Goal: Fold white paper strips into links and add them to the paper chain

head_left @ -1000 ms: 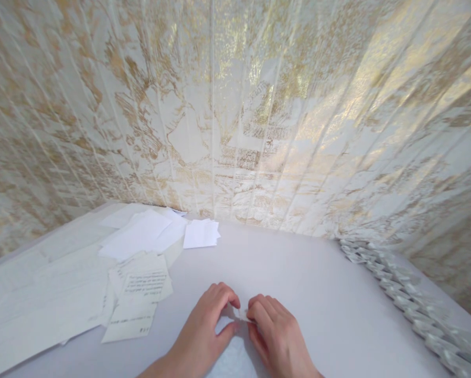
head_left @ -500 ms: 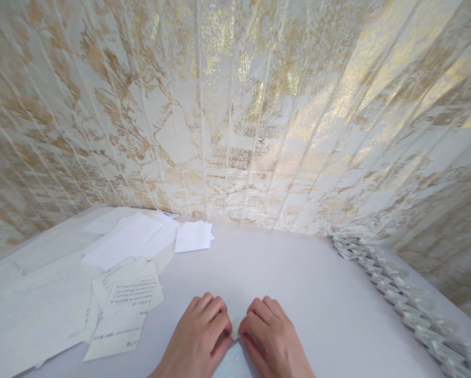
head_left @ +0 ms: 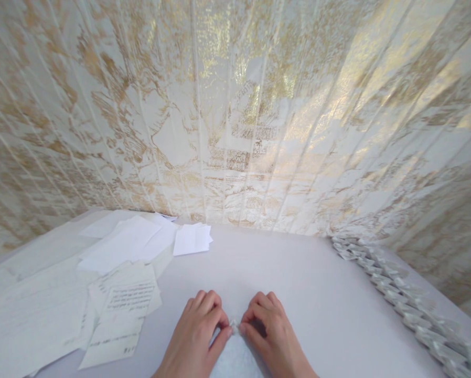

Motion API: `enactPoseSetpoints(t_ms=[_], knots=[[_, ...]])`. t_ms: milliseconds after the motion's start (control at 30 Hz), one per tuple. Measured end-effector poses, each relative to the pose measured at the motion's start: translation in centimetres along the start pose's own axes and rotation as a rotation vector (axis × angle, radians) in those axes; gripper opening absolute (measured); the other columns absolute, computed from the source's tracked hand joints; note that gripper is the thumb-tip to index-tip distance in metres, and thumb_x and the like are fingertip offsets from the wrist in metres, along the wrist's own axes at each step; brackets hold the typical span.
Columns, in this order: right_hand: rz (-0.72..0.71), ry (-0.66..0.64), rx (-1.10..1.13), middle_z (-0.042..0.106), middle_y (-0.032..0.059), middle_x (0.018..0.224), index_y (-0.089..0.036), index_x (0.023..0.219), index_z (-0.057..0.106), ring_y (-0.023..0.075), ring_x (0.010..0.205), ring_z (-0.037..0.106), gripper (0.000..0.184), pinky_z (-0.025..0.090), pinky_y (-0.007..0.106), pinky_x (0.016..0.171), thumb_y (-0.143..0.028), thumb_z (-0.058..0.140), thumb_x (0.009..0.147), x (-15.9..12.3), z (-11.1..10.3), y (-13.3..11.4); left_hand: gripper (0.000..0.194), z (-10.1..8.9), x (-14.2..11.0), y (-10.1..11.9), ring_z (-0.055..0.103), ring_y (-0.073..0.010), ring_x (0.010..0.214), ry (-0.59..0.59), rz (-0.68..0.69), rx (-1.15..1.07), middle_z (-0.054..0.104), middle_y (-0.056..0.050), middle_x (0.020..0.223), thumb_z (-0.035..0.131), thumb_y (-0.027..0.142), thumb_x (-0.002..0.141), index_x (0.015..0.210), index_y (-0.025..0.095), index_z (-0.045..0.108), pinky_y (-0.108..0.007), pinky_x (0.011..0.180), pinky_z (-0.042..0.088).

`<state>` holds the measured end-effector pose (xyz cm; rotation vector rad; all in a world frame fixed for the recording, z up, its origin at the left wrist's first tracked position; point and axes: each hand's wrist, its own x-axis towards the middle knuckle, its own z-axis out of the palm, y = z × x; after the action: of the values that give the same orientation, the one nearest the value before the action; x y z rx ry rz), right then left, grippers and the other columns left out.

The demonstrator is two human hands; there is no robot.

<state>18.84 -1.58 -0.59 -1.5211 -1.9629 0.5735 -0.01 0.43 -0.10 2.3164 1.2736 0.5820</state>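
Fingertips pinched together, our left hand (head_left: 198,331) and right hand (head_left: 273,331) hold a small pale piece (head_left: 234,326) between them at the worktop (head_left: 290,268). We see printed papers (head_left: 121,320) to their left, a gray-white folded chain (head_left: 410,316) right, a gold-patterned curtain (head_left: 220,105) beyond.

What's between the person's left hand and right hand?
In the head view, a small whitish piece lies between the left hand and right hand; pale bluish material shows nearer the wearer.

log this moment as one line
left hand: pinching small paper piece | right hand: pinching its other side | left side: loose papers | right side: folded chain
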Motion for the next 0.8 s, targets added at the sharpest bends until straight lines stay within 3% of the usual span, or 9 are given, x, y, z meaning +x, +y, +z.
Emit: enactPoseSetpoints(t_ms=[300, 533, 800], knots=[[-0.022, 0.009, -0.056, 0.062, 0.0016, 0.088, -0.021, 0.081, 0.06, 0.0216, 0.086, 0.055, 0.017, 0.041, 0.036, 0.08, -0.004, 0.062, 0.078, 0.2, 0.7, 0.4, 0.013, 0.3, 0.4, 0.1, 0.051, -0.0243, 0.088, 0.033, -0.033, 0.049, 0.056, -0.003, 0.092, 0.058, 0.014, 0.087, 0.076, 0.02, 0.055, -0.037, 0.076, 0.039], [0.004, -0.071, 0.013, 0.063, 0.0011, 0.092, -0.025, 0.09, 0.063, 0.023, 0.091, 0.055, 0.032, 0.04, 0.037, 0.082, 0.001, 0.053, 0.073, 0.2, 0.0, 0.0, 0.009, 0.3, 0.4, 0.1, 0.051, -0.0249, 0.093, 0.043, -0.042, 0.012, 0.057, -0.003, 0.096, 0.058, 0.013, 0.085, 0.085, 0.022, 0.059, -0.038, 0.079, 0.039], [-0.032, -0.104, 0.0, 0.063, 0.0015, 0.094, -0.029, 0.093, 0.07, 0.0226, 0.092, 0.057, 0.041, 0.042, 0.037, 0.083, 0.002, 0.052, 0.074, 0.1, -0.2, 0.1, 0.023, 0.1, -0.1, 0.0, 0.051, -0.0252, 0.096, 0.039, -0.022, -0.007, 0.058, -0.003, 0.101, 0.05, 0.006, 0.085, 0.092, 0.025, 0.061, -0.038, 0.082, 0.04]])
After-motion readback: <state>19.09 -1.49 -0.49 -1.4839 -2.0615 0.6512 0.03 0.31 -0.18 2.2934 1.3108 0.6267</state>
